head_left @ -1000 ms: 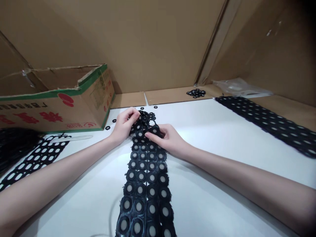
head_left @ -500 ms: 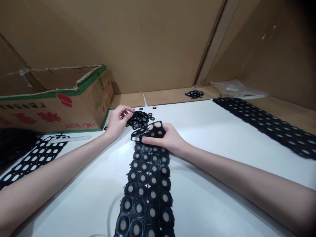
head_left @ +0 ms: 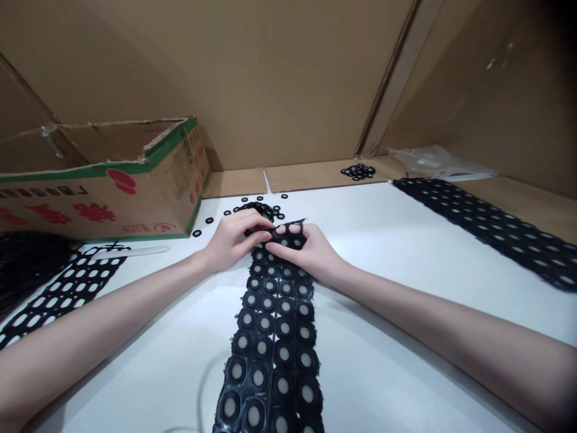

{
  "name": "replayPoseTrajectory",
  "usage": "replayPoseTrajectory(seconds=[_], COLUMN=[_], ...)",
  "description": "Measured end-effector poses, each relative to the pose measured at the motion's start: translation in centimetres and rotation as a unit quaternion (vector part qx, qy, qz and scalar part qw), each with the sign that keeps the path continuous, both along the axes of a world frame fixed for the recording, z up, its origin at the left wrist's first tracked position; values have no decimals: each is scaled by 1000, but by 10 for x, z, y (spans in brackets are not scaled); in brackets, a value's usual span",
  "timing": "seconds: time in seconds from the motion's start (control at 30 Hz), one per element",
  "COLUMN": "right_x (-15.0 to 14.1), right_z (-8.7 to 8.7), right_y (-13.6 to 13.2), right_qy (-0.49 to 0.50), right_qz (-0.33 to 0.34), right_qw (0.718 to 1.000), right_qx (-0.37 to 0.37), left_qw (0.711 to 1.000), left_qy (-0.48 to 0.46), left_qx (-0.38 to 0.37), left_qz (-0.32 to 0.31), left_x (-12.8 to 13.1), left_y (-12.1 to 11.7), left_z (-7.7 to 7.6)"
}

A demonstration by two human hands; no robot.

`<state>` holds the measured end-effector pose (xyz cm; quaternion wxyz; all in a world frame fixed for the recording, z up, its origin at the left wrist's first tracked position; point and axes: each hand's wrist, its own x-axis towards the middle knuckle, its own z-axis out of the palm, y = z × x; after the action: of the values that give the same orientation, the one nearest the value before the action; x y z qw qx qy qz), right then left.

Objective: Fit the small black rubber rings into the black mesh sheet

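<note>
A long black rubber sheet [head_left: 283,352] patterned with rows of rings runs from the near edge up to my hands. My right hand [head_left: 311,249] grips its far end, thumb on top and fingers beneath. My left hand [head_left: 238,237] pinches at the left corner of that same end, its thumb and fingertips closed on the sheet's edge. Just beyond my left hand lies a pile of loose black rings [head_left: 261,208], partly hidden by the fingers, with several single rings scattered around it.
An open cardboard box [head_left: 135,198] stands at the left. Before it lie a perforated black sheet [head_left: 63,291], a dark heap [head_left: 27,261] and a pale strip [head_left: 135,252]. Another black sheet [head_left: 487,228], a plastic bag [head_left: 439,161] and a small ring pile [head_left: 358,171] are toward the right. Cardboard walls enclose the white table.
My left hand has come from the pile of rings, moving right and nearer, to the sheet's far end. My right hand keeps its hold; the sheet's lifted end now lies flatter.
</note>
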<state>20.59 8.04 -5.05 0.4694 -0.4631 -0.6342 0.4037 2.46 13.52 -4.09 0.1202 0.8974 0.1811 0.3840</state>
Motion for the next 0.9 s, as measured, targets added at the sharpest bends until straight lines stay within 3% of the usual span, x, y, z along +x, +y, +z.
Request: replayPoseTrajectory(seconds=[0.23, 0.67, 0.8, 0.9], right_x=[-1, 0, -1, -1], right_z=[1, 0, 0, 2], right_y=[0, 0, -1, -4], right_qy=[-46, -45, -26, -23], right_qz=[0, -5, 11, 9], right_qw=[999, 999, 999, 1000], right_qx=[26, 30, 22, 16], left_qw=[1000, 999, 988, 952], left_qy=[23, 13, -58, -174], left_qx=[-18, -49, -115, -207], left_qz=[-8, 9, 80, 143], left_x=[0, 3, 3, -1], left_y=[-1, 0, 7, 22], left_z=[1, 1, -1, -6])
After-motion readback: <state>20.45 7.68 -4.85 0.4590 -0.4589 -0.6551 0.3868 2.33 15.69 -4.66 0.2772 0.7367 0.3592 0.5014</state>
